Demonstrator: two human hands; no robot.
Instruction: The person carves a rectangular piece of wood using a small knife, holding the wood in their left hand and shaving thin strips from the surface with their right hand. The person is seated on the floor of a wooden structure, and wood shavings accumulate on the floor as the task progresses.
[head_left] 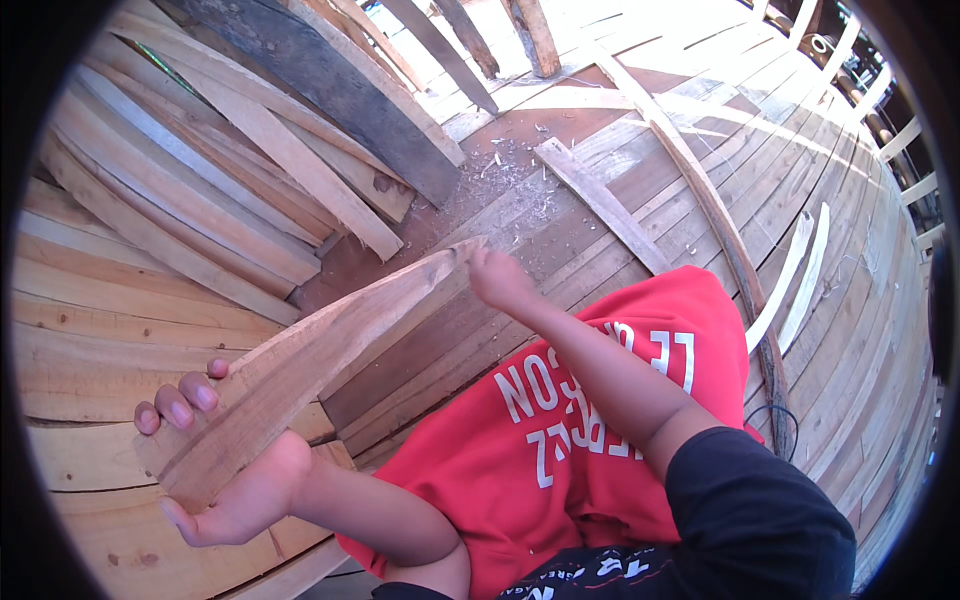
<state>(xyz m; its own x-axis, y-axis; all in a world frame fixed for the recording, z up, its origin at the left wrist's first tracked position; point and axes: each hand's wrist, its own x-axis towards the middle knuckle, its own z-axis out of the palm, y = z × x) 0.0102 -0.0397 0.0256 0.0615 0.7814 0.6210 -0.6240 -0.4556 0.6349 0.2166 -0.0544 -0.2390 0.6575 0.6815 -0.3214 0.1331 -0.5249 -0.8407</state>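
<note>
A long, slightly curved wooden plank (310,360) with a rough edge slants across in front of me, wide at the near left and narrowing toward the middle. My left hand (240,480) is wrapped round its wide end, the fingers over the far edge and the thumb below. At the narrow tip, my right hand (500,280) is closed on the wood, its fingers partly hidden behind the hand.
Curved boards (180,200) line the left side, with a dark upright beam (330,90) beside them. Wood shavings (515,185) litter the plank floor (840,300). A short board (605,205) and a long curved strip (700,190) lie ahead, with two pale strips (800,280) at right.
</note>
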